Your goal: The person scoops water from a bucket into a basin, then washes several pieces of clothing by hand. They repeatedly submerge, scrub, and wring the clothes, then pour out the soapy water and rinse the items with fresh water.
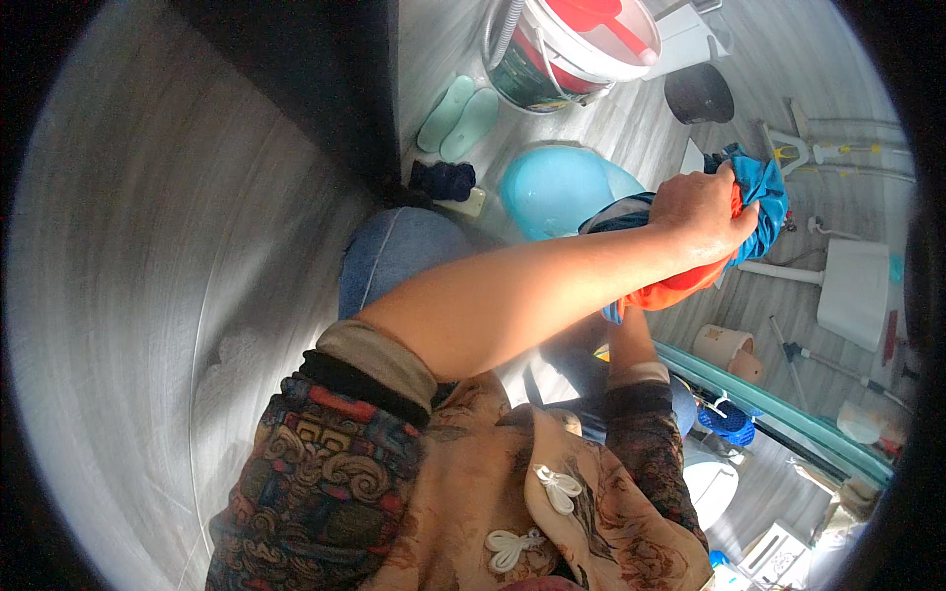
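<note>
My left hand [698, 214] is closed around a bunched, twisted cloth garment [761, 192] in teal blue and orange. Its dark and grey folds hang over the near edge of a light blue plastic basin [554, 185]. From the lower right comes my right forearm [633, 343], which runs up to the orange lower part of the garment. Cloth and my left arm hide the right hand, so its grip is not visible. A dark bunched cloth [442, 179] and a pale yellow-green bar [465, 202], perhaps soap, lie left of the basin.
Behind the basin stand a large bucket [543, 70] with a red dipper [617, 29] and a dark round container [698, 94]. Mint slippers [458, 118] lie nearby. A glass panel edge [768, 414] runs along the right, near a beige pot [720, 351] and blue slippers [726, 423].
</note>
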Demonstrator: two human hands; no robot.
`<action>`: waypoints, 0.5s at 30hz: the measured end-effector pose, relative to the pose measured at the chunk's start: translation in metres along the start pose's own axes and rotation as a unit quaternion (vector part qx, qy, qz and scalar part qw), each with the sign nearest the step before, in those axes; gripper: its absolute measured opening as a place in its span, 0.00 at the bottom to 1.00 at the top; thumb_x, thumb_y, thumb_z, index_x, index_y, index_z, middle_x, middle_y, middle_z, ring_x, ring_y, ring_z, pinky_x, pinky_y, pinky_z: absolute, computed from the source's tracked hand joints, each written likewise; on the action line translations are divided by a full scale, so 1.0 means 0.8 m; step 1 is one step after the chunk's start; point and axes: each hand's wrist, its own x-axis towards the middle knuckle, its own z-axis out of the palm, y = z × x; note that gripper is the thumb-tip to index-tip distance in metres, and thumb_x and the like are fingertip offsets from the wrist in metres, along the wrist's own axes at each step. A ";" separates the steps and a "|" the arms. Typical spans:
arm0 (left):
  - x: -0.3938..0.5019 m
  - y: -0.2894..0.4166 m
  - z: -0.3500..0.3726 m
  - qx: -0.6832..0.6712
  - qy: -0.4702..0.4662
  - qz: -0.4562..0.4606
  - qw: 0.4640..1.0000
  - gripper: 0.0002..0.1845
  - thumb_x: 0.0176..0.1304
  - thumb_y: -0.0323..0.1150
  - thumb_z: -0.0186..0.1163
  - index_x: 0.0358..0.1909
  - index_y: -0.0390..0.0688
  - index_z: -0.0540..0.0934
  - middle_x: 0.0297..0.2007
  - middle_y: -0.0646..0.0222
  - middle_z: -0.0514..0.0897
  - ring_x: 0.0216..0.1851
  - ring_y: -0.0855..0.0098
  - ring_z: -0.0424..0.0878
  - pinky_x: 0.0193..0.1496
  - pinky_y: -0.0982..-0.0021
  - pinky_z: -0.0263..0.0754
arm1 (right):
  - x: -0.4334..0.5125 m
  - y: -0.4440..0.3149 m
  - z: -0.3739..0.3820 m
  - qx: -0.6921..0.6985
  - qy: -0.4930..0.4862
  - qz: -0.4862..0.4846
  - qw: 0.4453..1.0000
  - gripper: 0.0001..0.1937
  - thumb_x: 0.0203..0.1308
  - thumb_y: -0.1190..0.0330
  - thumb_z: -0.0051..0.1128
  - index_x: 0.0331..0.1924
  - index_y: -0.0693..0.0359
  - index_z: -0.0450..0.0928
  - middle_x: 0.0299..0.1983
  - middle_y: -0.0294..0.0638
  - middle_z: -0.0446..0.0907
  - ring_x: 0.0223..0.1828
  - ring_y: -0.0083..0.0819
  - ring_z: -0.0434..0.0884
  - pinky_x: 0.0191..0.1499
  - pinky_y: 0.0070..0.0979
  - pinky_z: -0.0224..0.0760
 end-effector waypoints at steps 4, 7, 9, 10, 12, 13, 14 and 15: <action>0.001 0.002 -0.001 -0.005 0.009 -0.006 1.000 0.20 0.56 0.48 0.56 0.35 0.37 0.75 0.21 0.54 0.81 0.26 0.52 0.82 0.34 0.54 0.76 | -0.003 -0.006 0.015 0.017 -0.030 -0.008 0.999 0.30 0.63 0.55 0.49 0.67 0.52 0.53 0.61 0.38 0.63 0.59 0.38 0.66 0.61 0.40 0.62; 0.003 0.002 -0.003 0.000 0.019 0.001 1.000 0.21 0.56 0.47 0.57 0.35 0.37 0.75 0.21 0.54 0.81 0.27 0.53 0.82 0.34 0.55 0.76 | -0.005 -0.013 0.023 0.026 -0.049 -0.014 0.998 0.30 0.63 0.54 0.49 0.67 0.51 0.53 0.62 0.38 0.62 0.59 0.38 0.66 0.61 0.40 0.62; 0.003 0.002 -0.005 0.007 0.022 0.004 1.000 0.21 0.55 0.47 0.57 0.35 0.36 0.75 0.21 0.54 0.81 0.27 0.53 0.82 0.33 0.55 0.76 | -0.009 -0.016 0.026 0.032 -0.060 -0.019 0.998 0.30 0.64 0.54 0.48 0.67 0.51 0.53 0.62 0.38 0.62 0.60 0.38 0.66 0.62 0.40 0.61; 0.003 0.003 -0.005 0.007 0.024 0.004 1.000 0.21 0.55 0.47 0.57 0.35 0.36 0.75 0.21 0.54 0.81 0.27 0.53 0.82 0.33 0.55 0.77 | -0.010 -0.018 0.028 0.038 -0.066 -0.022 0.997 0.30 0.64 0.54 0.48 0.67 0.51 0.53 0.62 0.38 0.62 0.60 0.37 0.65 0.62 0.39 0.61; 0.002 0.002 -0.007 0.014 0.022 -0.002 1.000 0.21 0.55 0.47 0.57 0.35 0.36 0.75 0.21 0.54 0.81 0.27 0.53 0.82 0.33 0.55 0.77 | -0.013 -0.022 0.031 0.049 -0.080 -0.032 0.995 0.30 0.64 0.54 0.48 0.67 0.51 0.53 0.63 0.37 0.62 0.61 0.37 0.65 0.62 0.39 0.61; 0.002 0.002 -0.007 0.010 0.023 0.001 1.000 0.21 0.55 0.47 0.57 0.35 0.36 0.75 0.22 0.54 0.81 0.27 0.53 0.82 0.33 0.55 0.77 | -0.016 -0.024 0.033 0.050 -0.083 -0.035 0.995 0.30 0.65 0.54 0.47 0.68 0.51 0.53 0.63 0.37 0.62 0.61 0.37 0.65 0.62 0.39 0.61; 0.001 0.002 -0.007 0.011 0.019 -0.001 1.000 0.21 0.55 0.47 0.57 0.35 0.36 0.75 0.22 0.54 0.81 0.27 0.53 0.82 0.34 0.55 0.77 | -0.017 -0.026 0.035 0.053 -0.086 -0.038 0.994 0.30 0.65 0.54 0.47 0.68 0.50 0.52 0.63 0.37 0.62 0.61 0.37 0.65 0.62 0.39 0.61; 0.001 0.001 -0.007 0.017 0.014 -0.002 1.000 0.21 0.55 0.47 0.57 0.35 0.37 0.75 0.22 0.54 0.81 0.27 0.53 0.82 0.34 0.55 0.77 | -0.019 -0.028 0.036 0.054 -0.087 -0.039 0.994 0.30 0.65 0.53 0.47 0.68 0.50 0.52 0.63 0.37 0.62 0.61 0.37 0.65 0.63 0.39 0.60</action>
